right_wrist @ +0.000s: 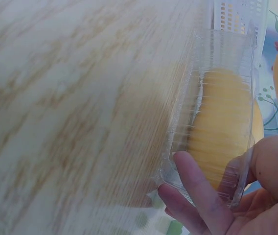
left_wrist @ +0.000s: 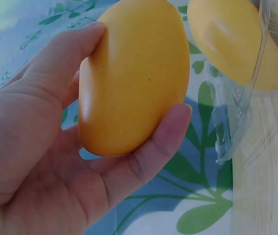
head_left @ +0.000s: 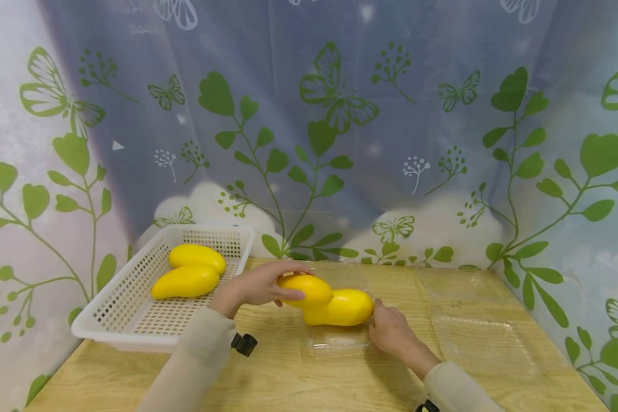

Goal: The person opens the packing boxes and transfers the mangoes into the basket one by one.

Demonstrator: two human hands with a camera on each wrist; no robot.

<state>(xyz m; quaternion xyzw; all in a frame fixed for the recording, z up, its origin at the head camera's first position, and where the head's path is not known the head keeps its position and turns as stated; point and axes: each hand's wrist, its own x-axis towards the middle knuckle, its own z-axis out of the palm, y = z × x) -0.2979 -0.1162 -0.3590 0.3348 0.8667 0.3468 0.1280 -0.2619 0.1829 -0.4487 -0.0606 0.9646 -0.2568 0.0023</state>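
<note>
My left hand (head_left: 260,283) grips a yellow mango (head_left: 306,289), its thumb on one side and fingers on the other. The held mango (left_wrist: 134,73) hangs over a clear plastic box (head_left: 335,346) on the table. Inside that box lies at least one more yellow mango (head_left: 349,307), partly covered by the held one in the head view. At the box's right end, my right hand (head_left: 391,329) holds the wall. The right wrist view shows its fingertips (right_wrist: 190,166) against the outside of the clear box (right_wrist: 183,112); the thumb is partly hidden behind the plastic.
On the left stands a white perforated basket (head_left: 95,329) with two mangoes, one at the back (head_left: 197,257) and one nearer (head_left: 185,281). Another clear plastic container (head_left: 486,346) lies on the wooden table (head_left: 288,383) at the right. A patterned curtain (head_left: 273,143) hangs behind.
</note>
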